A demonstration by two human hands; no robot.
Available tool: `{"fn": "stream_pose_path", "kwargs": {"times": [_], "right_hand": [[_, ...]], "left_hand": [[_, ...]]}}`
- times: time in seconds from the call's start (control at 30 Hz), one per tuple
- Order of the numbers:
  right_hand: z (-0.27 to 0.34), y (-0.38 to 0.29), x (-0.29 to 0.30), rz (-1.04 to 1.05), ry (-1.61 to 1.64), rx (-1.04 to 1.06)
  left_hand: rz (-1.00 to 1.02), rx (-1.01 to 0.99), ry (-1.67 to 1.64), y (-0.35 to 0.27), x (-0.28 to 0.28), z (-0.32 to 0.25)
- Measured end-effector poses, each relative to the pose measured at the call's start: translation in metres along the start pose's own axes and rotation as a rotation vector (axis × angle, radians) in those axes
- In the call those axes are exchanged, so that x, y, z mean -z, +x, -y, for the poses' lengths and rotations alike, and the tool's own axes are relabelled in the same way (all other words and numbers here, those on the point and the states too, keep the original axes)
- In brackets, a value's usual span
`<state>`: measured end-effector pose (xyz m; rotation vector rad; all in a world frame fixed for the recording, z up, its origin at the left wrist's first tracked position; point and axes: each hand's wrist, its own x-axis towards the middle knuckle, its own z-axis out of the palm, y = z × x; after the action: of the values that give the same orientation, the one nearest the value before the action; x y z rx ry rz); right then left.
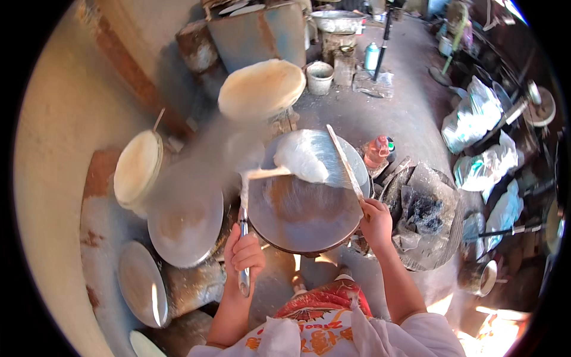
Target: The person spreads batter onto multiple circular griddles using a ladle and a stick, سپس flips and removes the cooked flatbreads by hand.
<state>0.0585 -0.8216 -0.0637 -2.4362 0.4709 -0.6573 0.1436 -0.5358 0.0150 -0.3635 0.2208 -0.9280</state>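
A round metal griddle [308, 223] lies before me, with white batter or dough [303, 156] on its far part. My left hand [244, 252] is closed around the shiny handle of a utensil [244, 214], whose upper end is blurred by steam or a lens smear. Beside its top, a short wooden piece [267, 173] reaches over the griddle's left part; how the two join is unclear. My right hand [376, 223] grips a long flat wooden stick [343, 160], slanted across the griddle's right side.
Round flatbreads lie in stacks at the upper left [263, 87] and left [137, 169]. More metal discs [185, 236] stand near the wall. A pink-capped bottle [377, 151] and a round ash-covered container [428, 218] are right of the griddle. A white bucket [319, 78] stands beyond.
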Motion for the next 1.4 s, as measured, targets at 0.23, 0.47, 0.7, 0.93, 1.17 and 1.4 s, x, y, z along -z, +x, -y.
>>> {"fn": "stream_pose_path", "kwargs": {"times": [0.23, 0.47, 0.7, 0.93, 1.17, 1.4], "right_hand": [[0.003, 0.044, -0.030, 0.337, 0.267, 0.250], [-0.059, 0.104, 0.004, 0.354, 0.285, 0.284], [-0.032, 0.097, -0.009, 0.541, 0.464, 0.501], [-0.042, 0.151, -0.024, 0.570, 0.408, 0.606], [-0.051, 0.164, -0.017, 0.803, 0.428, 0.507], [-0.042, 0.157, -0.016, 0.880, 0.571, 0.751]], "left_hand": [[0.174, -0.083, 0.009, 0.024, -0.005, 0.085], [0.049, -0.252, 0.345, 0.017, -0.010, 0.127], [-0.094, -0.381, 0.056, 0.003, 0.021, 0.140], [-0.502, -0.711, 0.536, 0.009, 0.001, 0.131], [-0.564, -0.791, 0.577, -0.028, -0.004, 0.123], [-0.695, -0.811, 0.714, -0.042, 0.007, 0.126]]}}
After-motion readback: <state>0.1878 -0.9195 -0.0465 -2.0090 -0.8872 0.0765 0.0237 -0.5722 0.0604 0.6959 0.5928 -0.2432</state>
